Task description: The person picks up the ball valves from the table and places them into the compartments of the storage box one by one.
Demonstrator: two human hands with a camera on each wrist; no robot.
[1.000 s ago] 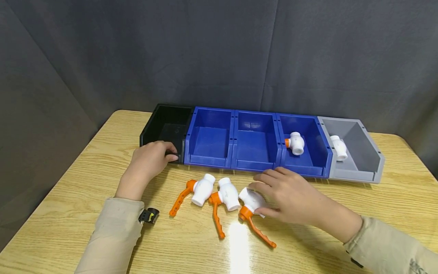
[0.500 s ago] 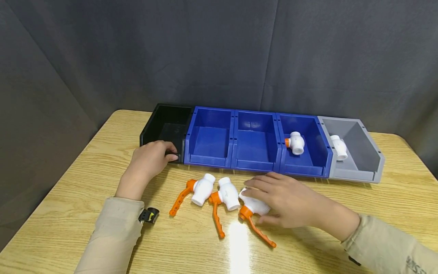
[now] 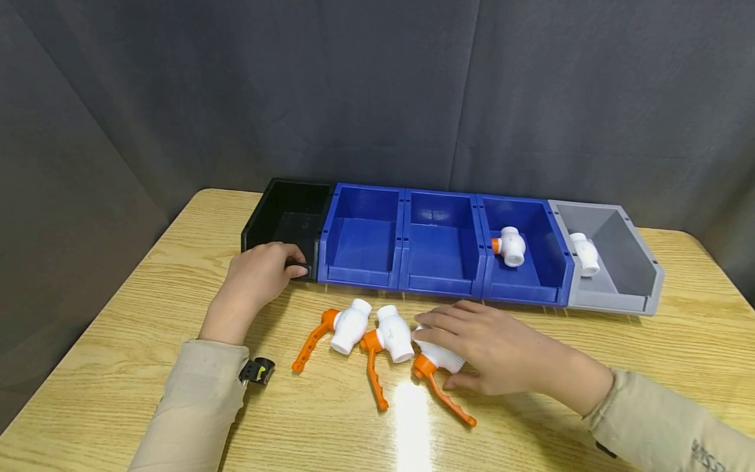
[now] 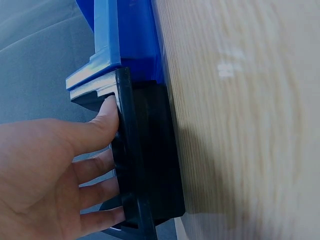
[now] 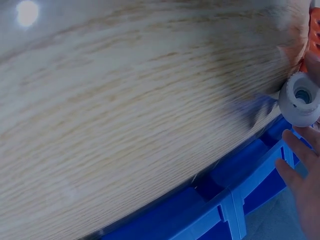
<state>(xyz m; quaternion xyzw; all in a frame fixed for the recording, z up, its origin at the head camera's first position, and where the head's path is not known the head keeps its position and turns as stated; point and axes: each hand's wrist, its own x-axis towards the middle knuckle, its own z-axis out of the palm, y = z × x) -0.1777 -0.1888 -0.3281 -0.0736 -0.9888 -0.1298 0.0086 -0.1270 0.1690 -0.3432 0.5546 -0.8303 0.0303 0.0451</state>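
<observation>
You seem to be at the step of taking hold of the right-hand valve [image 3: 438,356]: it lies on the table [image 3: 283,419], in front of the bins, its orange handle [image 3: 451,403] pointing back toward you. Your right hand [image 3: 480,347] is over its white body, loosely open, fingers along the far side and thumb by the near end; whether they press on it you cannot tell from these views. A lift from here would call for closing thumb and fingers firmly round the body, well clear of the middle valve [image 3: 395,335] just beside it. Your left hand [image 3: 262,275] grips the front edge of the black bin [image 3: 295,226], thumb on the lip. The left valve [image 3: 349,328] lies beyond the middle one; two more sit in the rightmost blue bin [image 3: 525,295] and the gray bin [image 3: 643,288].
</observation>
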